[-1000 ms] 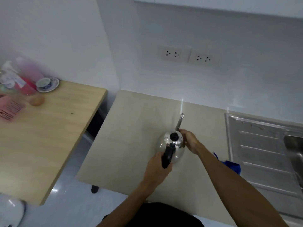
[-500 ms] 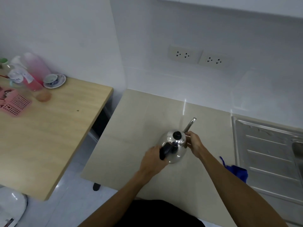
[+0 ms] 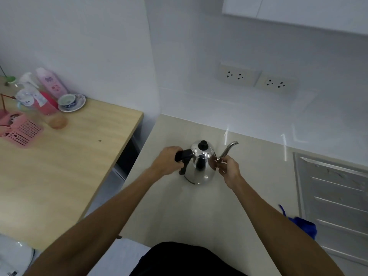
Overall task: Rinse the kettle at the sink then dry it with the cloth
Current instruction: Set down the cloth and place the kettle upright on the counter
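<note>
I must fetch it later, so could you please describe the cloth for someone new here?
Find the steel drainboard on the right of the counter. At the near end of its left edge lies the cloth, partly behind the right forearm. It is crumpled and bright blue, unlike the shiny kettle farther back.

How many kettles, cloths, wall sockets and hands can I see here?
kettle: 1
blue cloth: 1
wall sockets: 2
hands: 2 (left hand, right hand)
Total: 6
</note>
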`<state>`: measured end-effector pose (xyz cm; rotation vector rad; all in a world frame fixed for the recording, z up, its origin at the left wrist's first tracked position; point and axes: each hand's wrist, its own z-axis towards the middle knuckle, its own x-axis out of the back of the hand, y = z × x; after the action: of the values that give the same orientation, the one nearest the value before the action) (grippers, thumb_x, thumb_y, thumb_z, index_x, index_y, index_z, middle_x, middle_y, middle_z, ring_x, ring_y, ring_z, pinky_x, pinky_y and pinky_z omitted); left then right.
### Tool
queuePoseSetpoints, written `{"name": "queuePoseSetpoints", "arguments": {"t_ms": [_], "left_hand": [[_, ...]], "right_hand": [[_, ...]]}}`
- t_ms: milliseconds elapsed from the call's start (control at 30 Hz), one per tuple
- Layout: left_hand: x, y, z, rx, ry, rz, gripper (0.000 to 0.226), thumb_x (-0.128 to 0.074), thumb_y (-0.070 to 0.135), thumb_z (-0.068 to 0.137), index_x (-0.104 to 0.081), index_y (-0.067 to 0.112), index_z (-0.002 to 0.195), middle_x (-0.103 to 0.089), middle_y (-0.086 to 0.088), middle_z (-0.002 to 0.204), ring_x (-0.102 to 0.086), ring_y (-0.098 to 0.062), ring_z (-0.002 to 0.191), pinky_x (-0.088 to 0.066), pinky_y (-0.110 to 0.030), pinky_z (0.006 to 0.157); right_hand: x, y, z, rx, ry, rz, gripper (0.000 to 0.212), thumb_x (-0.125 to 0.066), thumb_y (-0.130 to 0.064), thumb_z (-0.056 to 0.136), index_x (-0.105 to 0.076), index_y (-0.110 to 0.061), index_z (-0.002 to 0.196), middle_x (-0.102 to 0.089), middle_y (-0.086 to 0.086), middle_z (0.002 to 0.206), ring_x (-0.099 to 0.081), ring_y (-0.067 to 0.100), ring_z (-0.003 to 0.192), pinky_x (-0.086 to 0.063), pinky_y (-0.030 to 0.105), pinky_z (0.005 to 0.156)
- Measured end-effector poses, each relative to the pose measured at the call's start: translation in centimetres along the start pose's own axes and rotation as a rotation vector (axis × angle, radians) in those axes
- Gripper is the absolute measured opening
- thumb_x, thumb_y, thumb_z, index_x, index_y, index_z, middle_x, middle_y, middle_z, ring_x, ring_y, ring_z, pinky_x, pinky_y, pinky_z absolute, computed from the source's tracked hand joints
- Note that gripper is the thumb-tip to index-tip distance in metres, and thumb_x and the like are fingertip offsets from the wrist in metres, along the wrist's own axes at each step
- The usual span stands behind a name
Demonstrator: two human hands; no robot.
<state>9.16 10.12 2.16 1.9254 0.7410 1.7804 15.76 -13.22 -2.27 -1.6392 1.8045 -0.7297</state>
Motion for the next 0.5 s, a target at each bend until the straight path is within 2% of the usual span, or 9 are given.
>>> {"name": "queuePoseSetpoints", "arguments": {"t_ms": [100, 167, 300, 367, 500], "left_hand": [[2.0, -0.5, 2.4, -0.052, -0.034, 0.042, 0.012, -0.071, 0.005, 0.075, -0.066, 0.006, 0.086, -0.067, -0.011, 0.08, -0.06, -0.027, 0.071, -0.049, -0.036, 0.067], [3.0, -0.7, 4.0, -0.082, -0.049, 0.068, 0.008, -0.069, 0.003, 0.076, -0.063, 0.005, 0.08, -0.061, -0.007, 0.075, -0.055, -0.024, 0.068, -0.046, -0.034, 0.065], [4.0, -0.8, 6.4, -0.096, -0.08, 0.12, 0.01, -0.067, 0.001, 0.076, -0.057, 0.006, 0.076, -0.057, -0.007, 0.074, -0.05, -0.023, 0.07, -0.038, -0.032, 0.065], [4.2, -1.2, 7.3, -0.079, -0.085, 0.126, 0.006, -0.065, 0.001, 0.076, -0.062, -0.002, 0.081, -0.062, -0.014, 0.076, -0.052, -0.024, 0.069, -0.04, -0.031, 0.063], [4.6, -1.6, 8.3, -0.07, -0.098, 0.134, 0.008, -0.065, 0.0, 0.078, -0.066, -0.002, 0.086, -0.066, -0.019, 0.083, -0.054, -0.025, 0.068, -0.048, -0.036, 0.064]], "right_hand": [[-1.4, -1.2, 0.7, -0.012, -0.003, 0.037, 0.013, -0.048, -0.012, 0.089, -0.058, -0.01, 0.081, -0.061, 0.013, 0.096, -0.055, 0.021, 0.08, -0.038, 0.031, 0.082], [-2.3, -1.8, 1.3, -0.021, 0.003, 0.056, 0.012, -0.049, -0.011, 0.088, -0.057, -0.01, 0.079, -0.059, 0.011, 0.092, -0.052, 0.018, 0.074, -0.038, 0.03, 0.085], [-3.5, -2.9, 2.0, -0.045, 0.019, 0.069, 0.01, -0.05, -0.011, 0.089, -0.054, -0.01, 0.08, -0.056, 0.009, 0.088, -0.051, 0.02, 0.083, -0.038, 0.032, 0.088], [-3.9, -3.5, 2.2, -0.049, 0.019, 0.081, 0.011, -0.049, -0.011, 0.089, -0.053, -0.01, 0.079, -0.056, 0.009, 0.091, -0.05, 0.021, 0.089, -0.038, 0.031, 0.089], [-4.2, -4.3, 2.4, -0.057, 0.008, 0.067, 0.009, -0.049, -0.011, 0.089, -0.055, -0.01, 0.082, -0.056, 0.01, 0.091, -0.05, 0.022, 0.089, -0.038, 0.032, 0.091]]}}
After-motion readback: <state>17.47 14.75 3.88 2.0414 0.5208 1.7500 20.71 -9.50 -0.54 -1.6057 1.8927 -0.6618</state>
